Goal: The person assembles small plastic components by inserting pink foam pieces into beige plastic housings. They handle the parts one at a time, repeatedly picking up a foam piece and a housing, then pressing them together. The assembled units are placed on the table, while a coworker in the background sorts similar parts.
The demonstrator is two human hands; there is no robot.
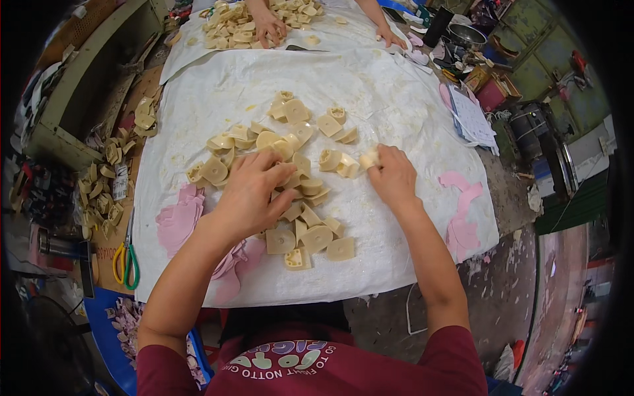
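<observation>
A broad counter (396,251) under white, creased woven sheeting carries everything in hand. Spread over its middle is a loose pile of beige, smooth plastic blocks (304,165), rounded on 1 side and flat on another; some show a small hole in a flat face, others a hollowed, ribbed end. A similar far pile of beige blocks (241,26) lies beyond, with a co-worker's 2 hands on that side: the left-side hand (267,30) touches the blocks, the right-side hand (391,37) rests on the sheeting. At near left, below the counter, sits a blue plastic tub (99,323) of pinkish scraps. The person's left hand (246,191) covers part of the middle pile, its fingers bent and spread; whether they grip a block I cannot tell. Thin, flat pink pieces lie in a left stack (178,218), a near stack (231,267) partly hidden by the left forearm (198,257), and right strips (462,211). Scissors with yellow and green handles (127,247) lie left of the sheeting. Right of the pile, the right hand (396,175) pinches a small, pale cream piece (367,160), blurred, between its fingers.
</observation>
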